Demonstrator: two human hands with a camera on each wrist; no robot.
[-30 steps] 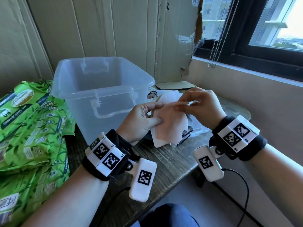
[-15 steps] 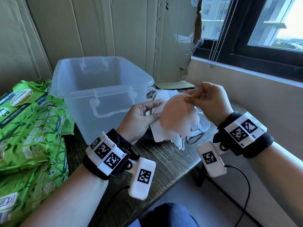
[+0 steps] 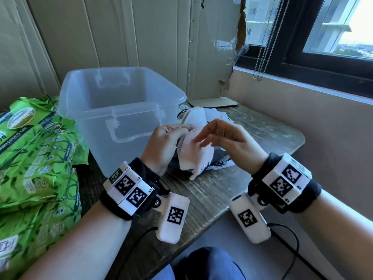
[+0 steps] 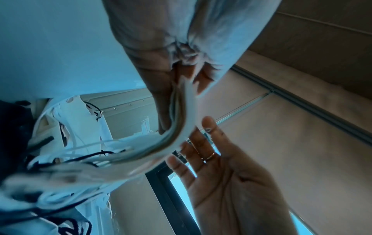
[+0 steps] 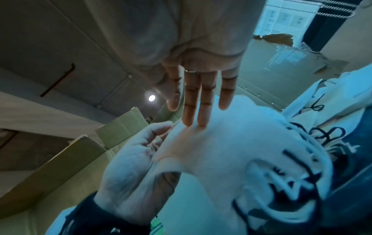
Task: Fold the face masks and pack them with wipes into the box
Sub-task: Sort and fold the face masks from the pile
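A: Head view, item one?
B: Left hand (image 3: pixel 161 145) pinching a white face mask (image 3: pixel 196 156) at its upper edge, holding it above the wooden table (image 3: pixel 262 134), just right of the clear plastic box (image 3: pixel 121 110).
A: Right hand?
B: Right hand (image 3: pixel 228 141) hovering at the mask's top, fingers loosely spread, gripping nothing. Green wipes packs (image 3: pixel 34 154) lying left of the box; more masks (image 3: pixel 201 115) piled behind the hands.
A: Left wrist view?
B: Left fingers (image 4: pixel 161 95) curling round the mask's folded edge (image 4: pixel 181 127). Right hand (image 4: pixel 225 174) facing palm-on, fingers straight, ring (image 4: pixel 209 156) showing.
A: Right wrist view?
B: Right fingers (image 5: pixel 201 103) extending straight, two tips touching the mask (image 5: pixel 211 151). Left hand (image 5: pixel 130 174) gripping the mask from the left. Black ear loops (image 5: pixel 302 182) dangling, blurred.
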